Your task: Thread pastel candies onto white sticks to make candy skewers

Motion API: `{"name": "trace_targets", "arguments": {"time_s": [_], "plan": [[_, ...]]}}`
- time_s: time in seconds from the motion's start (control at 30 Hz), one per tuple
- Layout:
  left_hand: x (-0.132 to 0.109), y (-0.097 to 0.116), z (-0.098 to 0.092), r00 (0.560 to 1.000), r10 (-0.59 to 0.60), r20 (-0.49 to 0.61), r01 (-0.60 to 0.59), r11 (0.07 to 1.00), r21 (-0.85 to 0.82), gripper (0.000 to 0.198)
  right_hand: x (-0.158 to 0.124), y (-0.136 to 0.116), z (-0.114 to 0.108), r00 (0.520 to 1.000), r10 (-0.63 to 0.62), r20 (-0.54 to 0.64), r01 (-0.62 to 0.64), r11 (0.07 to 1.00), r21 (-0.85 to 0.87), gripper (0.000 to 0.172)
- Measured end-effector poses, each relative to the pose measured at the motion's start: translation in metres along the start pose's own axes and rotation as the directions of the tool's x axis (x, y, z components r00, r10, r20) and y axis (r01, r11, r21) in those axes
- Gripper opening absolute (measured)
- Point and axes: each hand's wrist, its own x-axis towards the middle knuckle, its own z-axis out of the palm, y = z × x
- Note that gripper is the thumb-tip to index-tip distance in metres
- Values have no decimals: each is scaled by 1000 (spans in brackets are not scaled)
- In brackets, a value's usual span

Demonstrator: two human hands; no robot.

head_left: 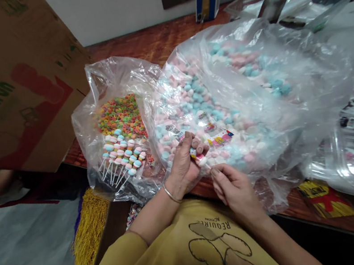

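Stretching along the wall, a reddish-brown table [148, 44] carries nearly everything, with a tall cardboard box [41, 51] standing at its left end. Across the middle spreads a big clear bag [313, 73] filled with loose pink, white and blue marshmallows [196, 95]; judging by that heap, most of the supply is unused. Just beside it on the left, a smaller clear bag [83, 116] holds a pile of bright ring-shaped pieces [121, 114], also plentiful.

In front of those rings, a bunch of filled sticks [122, 153] lies side by side, their bare white ends pointing toward the person. They are strung with pastel marshmallows, with bits of brighter colour between some of them, and I would count these as done.

Over the near edge of the big bag, the person's left hand [181, 168], a bangle on its wrist, is curled around a few small sweets [197, 156], palm partly turned up. The right hand [234, 181] is close by, thumb and forefinger pinched together at what is probably the tip of a thin pale stick [208, 168], though blur and small size make that hard to confirm. This piece between the two hands looks unfinished, and the loose stock in both bags remains to be used.
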Motion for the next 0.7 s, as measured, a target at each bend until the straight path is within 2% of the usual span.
{"name": "trace_targets", "arguments": {"time_s": [0.03, 0.1, 0.17, 0.23, 0.27, 0.3, 0.33, 0.37, 0.4, 0.47, 0.53, 0.6, 0.63, 0.7], "plan": [[-1, 0, 1, 1000, -8, 4, 8, 1000, -12, 34, -1, -3, 1, 988, 141, 70, -152, 970, 188, 30], [-3, 1, 2, 1000, -18, 20, 19, 999, -27, 34, 0, -8, 3, 937, 280, 210, -344, 844, 410, 33], [-4, -1, 3, 998, -18, 58, 20, 999, -34, 35, 1, -10, 5, 921, 297, 250, -382, 810, 446, 34], [-6, -5, 4, 996, -5, 91, 7, 1000, -26, 37, 3, -8, 7, 966, 217, 140, -251, 914, 318, 34], [-6, -7, 4, 996, 7, 92, -6, 1000, -15, 38, 4, -6, 7, 993, 112, 43, -118, 979, 167, 34], [-7, -9, 3, 997, 16, 79, -16, 1000, 1, 39, 5, -4, 7, 998, -40, -41, 39, 998, -42, 32], [-7, -12, 3, 998, 25, 54, -26, 999, 19, 39, 6, -2, 7, 972, -220, -78, 191, 941, -278, 30], [-8, -14, 3, 999, 31, 24, -32, 999, 35, 39, 7, 1, 5, 918, -391, -60, 313, 811, -495, 26], [-8, -15, 3, 999, 32, -3, -32, 998, 45, 39, 8, 4, 4, 851, -525, 1, 395, 638, -661, 21], [-9, -16, 2, 999, 30, -35, -28, 999, 39, 37, 9, 8, 1, 725, -675, 140, 454, 315, -833, 17], [-9, -15, 2, 999, 20, -32, -20, 1000, 8, 33, 10, 10, -2, 649, -726, 229, 439, 111, -892, 18], [-9, -12, 1, 1000, 8, -22, -8, 1000, -5, 27, 10, 11, -5, 620, -739, 263, 417, 28, -908, 17], [-9, -10, 1, 1000, 6, -15, -5, 1000, 2, 25, 10, 11, -6, 618, -742, 258, 414, 28, -910, 15], [-8, -9, -1, 1000, 9, 2, -9, 999, 35, 24, 10, 9, -8, 645, -734, 212, 440, 130, -889, 14]]}}
